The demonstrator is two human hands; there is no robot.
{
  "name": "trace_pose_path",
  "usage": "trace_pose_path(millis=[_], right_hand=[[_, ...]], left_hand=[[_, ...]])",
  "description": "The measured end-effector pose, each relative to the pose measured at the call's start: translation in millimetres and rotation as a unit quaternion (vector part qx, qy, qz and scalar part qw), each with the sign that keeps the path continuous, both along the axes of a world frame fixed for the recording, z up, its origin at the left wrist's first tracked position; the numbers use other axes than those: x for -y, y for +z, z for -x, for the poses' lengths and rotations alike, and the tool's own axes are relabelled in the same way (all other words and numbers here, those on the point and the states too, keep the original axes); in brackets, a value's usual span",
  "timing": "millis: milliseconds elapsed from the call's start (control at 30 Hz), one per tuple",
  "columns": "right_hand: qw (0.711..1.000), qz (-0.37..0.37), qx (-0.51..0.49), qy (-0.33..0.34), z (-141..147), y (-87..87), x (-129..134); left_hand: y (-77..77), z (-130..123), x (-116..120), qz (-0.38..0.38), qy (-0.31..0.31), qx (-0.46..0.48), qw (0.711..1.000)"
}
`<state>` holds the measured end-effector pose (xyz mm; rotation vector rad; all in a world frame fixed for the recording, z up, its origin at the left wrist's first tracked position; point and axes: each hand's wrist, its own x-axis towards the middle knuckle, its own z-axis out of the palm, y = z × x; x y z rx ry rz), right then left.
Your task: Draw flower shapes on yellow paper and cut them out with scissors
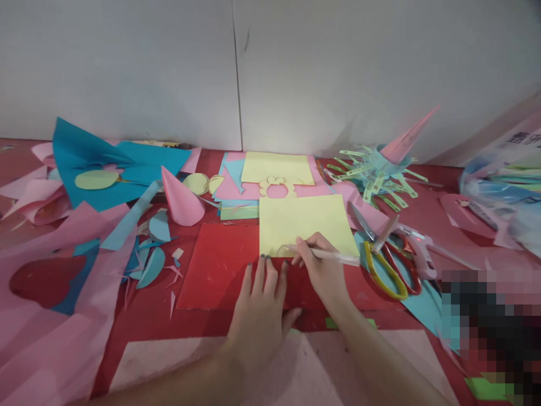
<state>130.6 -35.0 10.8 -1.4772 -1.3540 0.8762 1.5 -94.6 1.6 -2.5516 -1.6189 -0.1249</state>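
Note:
A yellow sheet [310,220] lies over a red board [224,265] in the middle. My right hand [323,268] pinches a pale pen [333,255], whose tip rests near the sheet's lower left, where a small curved line shows. My left hand [264,299] lies flat on the red board, fingers spread, its fingertips at the sheet's lower edge. Just above the sheet sits a yellow flower-shaped cutout [276,188] with a hole in its centre.
Scissors [384,270] and a pink glue gun [418,254] lie at right, below a paper piece with a pink cone [408,138]. Another pink cone [181,203], blue scraps [152,268] and pink paper [54,344] are at left. A grey wall [169,73] stands behind.

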Motion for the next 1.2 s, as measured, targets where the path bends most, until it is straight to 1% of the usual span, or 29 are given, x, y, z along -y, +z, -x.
trace_pose_path(millis=[200,333,400,533,633,800,900,1000,1200], right_hand=[[1.0,0.001,0.006,0.022,0.5,-0.4,1.2],[1.0,-0.014,0.02,-0.017,1.2,-0.1,1.0],[0.999,-0.019,0.017,-0.024,0.6,-0.3,0.9],[1.0,-0.007,0.005,-0.002,-0.3,-0.2,1.2],[1.0,0.002,0.018,0.01,0.8,0.7,1.6],[0.998,-0.013,0.047,-0.027,1.9,1.3,2.2],[0.998,-0.017,0.034,-0.043,0.6,1.1,2.5],[0.999,-0.017,0.018,-0.033,-0.8,0.8,2.4],[0.999,-0.014,0.033,-0.005,-0.4,1.7,1.4]], left_hand=[[-1.0,-0.7,-1.0,-0.004,-0.001,-0.003,1.0],[-1.5,-0.1,-0.6,-0.006,0.0,-0.002,1.0],[-1.2,0.3,-0.3,-0.004,-0.001,-0.002,1.0],[-0.1,0.0,-0.7,-0.002,-0.002,0.0,1.0],[0.1,-0.6,-1.4,0.0,-0.001,0.0,1.0],[-1.5,-0.3,-0.9,-0.002,0.0,0.006,1.0],[-1.7,-0.1,-0.4,-0.001,0.001,0.008,1.0],[-1.2,-0.4,-0.6,0.0,0.001,0.006,1.0],[-0.9,-0.9,-0.7,-0.002,0.0,0.001,1.0]])
